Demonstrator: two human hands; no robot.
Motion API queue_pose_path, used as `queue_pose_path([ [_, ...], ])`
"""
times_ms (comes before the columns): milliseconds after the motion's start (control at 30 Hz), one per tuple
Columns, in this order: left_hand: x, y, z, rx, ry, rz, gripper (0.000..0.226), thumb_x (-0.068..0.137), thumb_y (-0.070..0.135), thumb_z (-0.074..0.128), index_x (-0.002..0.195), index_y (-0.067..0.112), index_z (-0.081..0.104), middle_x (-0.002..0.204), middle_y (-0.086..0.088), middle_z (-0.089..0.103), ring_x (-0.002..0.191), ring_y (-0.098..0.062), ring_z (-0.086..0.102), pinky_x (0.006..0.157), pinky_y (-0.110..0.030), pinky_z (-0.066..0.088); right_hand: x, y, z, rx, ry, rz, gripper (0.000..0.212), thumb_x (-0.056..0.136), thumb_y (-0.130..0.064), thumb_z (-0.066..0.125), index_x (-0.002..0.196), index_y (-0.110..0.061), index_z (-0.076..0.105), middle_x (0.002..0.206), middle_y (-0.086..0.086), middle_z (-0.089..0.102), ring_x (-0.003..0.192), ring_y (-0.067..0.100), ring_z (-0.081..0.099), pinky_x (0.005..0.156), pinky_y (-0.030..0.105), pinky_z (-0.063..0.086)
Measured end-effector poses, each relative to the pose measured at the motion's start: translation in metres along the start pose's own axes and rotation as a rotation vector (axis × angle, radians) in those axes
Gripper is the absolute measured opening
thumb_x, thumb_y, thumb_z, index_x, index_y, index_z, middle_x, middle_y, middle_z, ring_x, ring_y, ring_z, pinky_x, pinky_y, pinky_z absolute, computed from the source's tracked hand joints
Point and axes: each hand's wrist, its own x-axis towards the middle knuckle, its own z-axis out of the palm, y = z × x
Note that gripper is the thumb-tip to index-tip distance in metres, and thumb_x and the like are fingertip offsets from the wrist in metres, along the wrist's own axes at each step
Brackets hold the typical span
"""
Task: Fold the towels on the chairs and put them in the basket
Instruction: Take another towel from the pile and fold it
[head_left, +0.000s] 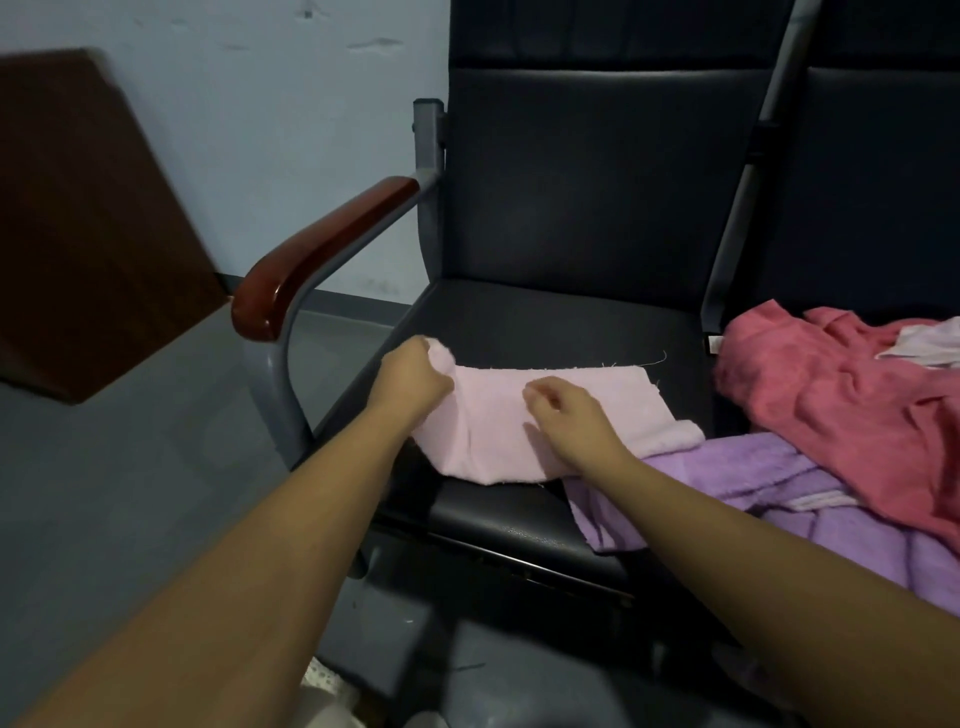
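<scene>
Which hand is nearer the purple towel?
Right. The right hand rests on the pink towel, just beside the purple towel; the left hand grips the pink towel's far corner, farther away.

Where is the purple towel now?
Head view, lower right: the purple towel lies at the front of the chair seat, right of the light pink towel, below the red towel.

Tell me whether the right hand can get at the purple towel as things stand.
Probably yes. The right hand rests on the pink towel, and the purple towel lies right beside its wrist on the chair seat. Nothing covers that near part; the red towel overlaps it only farther right.
</scene>
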Motion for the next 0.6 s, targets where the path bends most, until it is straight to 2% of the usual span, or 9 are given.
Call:
queue_pose_path([
  [67, -0.004, 0.026, 0.003, -0.085, -0.064, 0.056, 0.03, 0.094, 0.024, 0.064, 0.123, 0.017, 0.057, 0.108, 0.001, 0.06, 0.086, -0.016, 0.058, 0.063, -0.026, 0.047, 0.003, -0.01, -0.004, 0.456, 0.007, 0.208, 0.032, 0.103, -0.034, 0.051, 0.101, -0.005, 0.063, 0.099, 0.015, 0.068, 0.089, 0.029, 0.066, 0.082, 0.037, 0.054],
  [133, -0.008, 0.04, 0.009, -0.255, -0.145, 0.046, 0.027, 0.099, 0.039, 0.056, 0.114, 0.016, 0.056, 0.099, 0.002, 0.07, 0.072, -0.014, 0.067, 0.058, -0.026, 0.049, 0.007, -0.011, -0.006, 0.686, -0.031, 0.388, 0.049, 0.1, -0.048, 0.05, 0.105, -0.001, 0.06, 0.098, 0.021, 0.07, 0.087, 0.032, 0.07, 0.081, 0.043, 0.059],
  [200, -0.011, 0.04, 0.016, -0.298, -0.155, 0.031, 0.028, 0.103, 0.042, 0.047, 0.11, 0.016, 0.057, 0.086, 0.002, 0.075, 0.067, -0.015, 0.071, 0.063, -0.03, 0.051, 0.006, -0.006, -0.006, 0.593, -0.046, 0.438, 0.054, 0.095, -0.054, 0.056, 0.099, -0.001, 0.064, 0.085, 0.014, 0.073, 0.078, 0.029, 0.071, 0.072, 0.038, 0.06],
  [267, -0.014, 0.028, 0.021, -0.234, -0.089, 0.029, 0.022, 0.103, 0.035, 0.045, 0.105, 0.018, 0.058, 0.081, 0.004, 0.075, 0.067, -0.015, 0.07, 0.069, -0.033, 0.053, 0.004, 0.0, -0.003, 0.401, -0.045, 0.399, 0.044, 0.089, -0.044, 0.068, 0.082, -0.001, 0.061, 0.057, 0.003, 0.059, 0.054, 0.02, 0.057, 0.051, 0.026, 0.046],
  [300, -0.014, 0.02, 0.023, -0.196, -0.059, 0.017, 0.019, 0.102, 0.031, 0.046, 0.101, 0.018, 0.059, 0.082, 0.003, 0.074, 0.069, -0.015, 0.07, 0.07, -0.034, 0.054, 0.004, 0.003, -0.001, 0.332, -0.043, 0.374, 0.038, 0.082, -0.036, 0.075, 0.078, -0.002, 0.059, 0.054, 0.003, 0.053, 0.053, 0.021, 0.054, 0.05, 0.027, 0.043],
  [367, -0.015, 0.003, 0.027, -0.094, -0.038, -0.026, 0.015, 0.098, 0.025, 0.047, 0.096, 0.017, 0.06, 0.089, 0.0, 0.07, 0.078, -0.017, 0.067, 0.07, -0.035, 0.053, 0.007, 0.011, 0.005, 0.258, -0.052, 0.336, 0.039, 0.063, -0.029, 0.077, 0.086, 0.001, 0.064, 0.075, 0.006, 0.066, 0.073, 0.025, 0.066, 0.065, 0.036, 0.055],
  [433, -0.016, -0.009, 0.03, 0.018, -0.08, -0.084, 0.014, 0.095, 0.025, 0.051, 0.095, 0.013, 0.059, 0.091, -0.002, 0.064, 0.082, -0.019, 0.062, 0.065, -0.032, 0.045, 0.008, 0.01, 0.008, 0.227, -0.017, 0.32, 0.053, 0.06, -0.024, 0.075, 0.109, -0.008, 0.061, 0.099, 0.007, 0.069, 0.091, 0.026, 0.069, 0.079, 0.044, 0.06],
  [500, -0.015, -0.015, 0.034, 0.078, -0.121, -0.11, 0.02, 0.092, 0.028, 0.055, 0.083, 0.01, 0.056, 0.08, -0.002, 0.06, 0.071, -0.019, 0.058, 0.057, -0.029, 0.039, 0.006, 0.004, 0.005, 0.228, 0.039, 0.256, 0.052, 0.072, -0.012, 0.073, 0.12, -0.015, 0.052, 0.099, 0.003, 0.061, 0.091, 0.021, 0.065, 0.077, 0.038, 0.057],
  [600, -0.014, -0.014, 0.042, 0.091, -0.129, -0.148, 0.033, 0.09, 0.031, 0.057, 0.065, 0.012, 0.047, 0.062, -0.001, 0.05, 0.053, -0.016, 0.046, 0.049, -0.027, 0.031, 0.007, 0.001, -0.005, 0.114, 0.08, 0.1, 0.044, 0.082, -0.003, 0.06, 0.122, -0.022, 0.053, 0.09, -0.004, 0.055, 0.079, 0.016, 0.056, 0.063, 0.021, 0.041],
])
